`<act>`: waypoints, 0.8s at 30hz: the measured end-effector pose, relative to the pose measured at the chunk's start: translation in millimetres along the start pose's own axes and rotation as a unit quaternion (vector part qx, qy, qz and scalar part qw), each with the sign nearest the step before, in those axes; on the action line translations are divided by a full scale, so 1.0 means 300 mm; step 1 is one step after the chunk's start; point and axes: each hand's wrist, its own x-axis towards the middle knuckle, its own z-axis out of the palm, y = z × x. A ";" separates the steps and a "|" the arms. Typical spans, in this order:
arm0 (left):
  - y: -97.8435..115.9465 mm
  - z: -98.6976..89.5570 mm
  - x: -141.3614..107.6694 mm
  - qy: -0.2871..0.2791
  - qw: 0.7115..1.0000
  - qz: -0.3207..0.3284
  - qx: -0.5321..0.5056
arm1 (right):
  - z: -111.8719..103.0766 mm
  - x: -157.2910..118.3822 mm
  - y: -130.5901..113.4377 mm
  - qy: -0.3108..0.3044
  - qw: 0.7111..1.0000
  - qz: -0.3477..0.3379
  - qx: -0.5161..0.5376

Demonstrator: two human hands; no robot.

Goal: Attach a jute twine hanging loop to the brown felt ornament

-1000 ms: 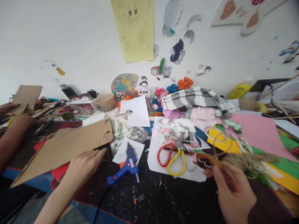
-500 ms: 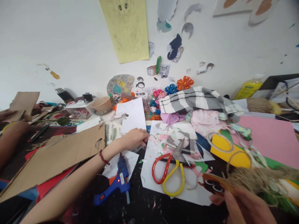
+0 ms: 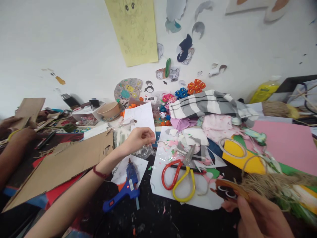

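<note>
Since the earliest frame, left hand (image 3: 138,140) has moved from beside the cardboard (image 3: 74,158) toward 2 o'clock; its thumb and fingertips are together, but I cannot tell if something is between. Right hand (image 3: 264,211), at 4 o'clock, is clamped on the brown cutout (image 3: 230,190). Scissors (image 3: 188,161) lie at 5 o'clock, glue gun (image 3: 131,185) at 7 o'clock.

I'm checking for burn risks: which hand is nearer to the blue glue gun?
Left. The left hand is just beyond the glue gun; the right hand is far to its right, past the scissors.
</note>
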 end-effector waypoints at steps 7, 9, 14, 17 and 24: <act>0.190 0.106 -0.220 0.087 0.950 -0.025 -0.298 | 0.042 -0.012 -0.040 -0.012 0.999 0.018 0.048; 0.212 0.152 -0.261 0.107 0.934 -0.033 -0.339 | 0.075 -0.025 -0.059 -0.019 0.996 0.037 0.078; 0.237 0.295 -0.313 0.134 0.883 -0.052 -0.446 | 0.190 -0.048 -0.088 -0.031 0.981 0.109 0.161; 0.244 0.395 -0.324 0.154 0.853 -0.080 -0.491 | 0.236 -0.049 -0.070 -0.061 0.975 0.122 0.175; 0.238 0.559 -0.306 0.327 0.874 -0.076 -0.352 | 0.238 -0.051 -0.050 -0.132 0.971 0.125 0.155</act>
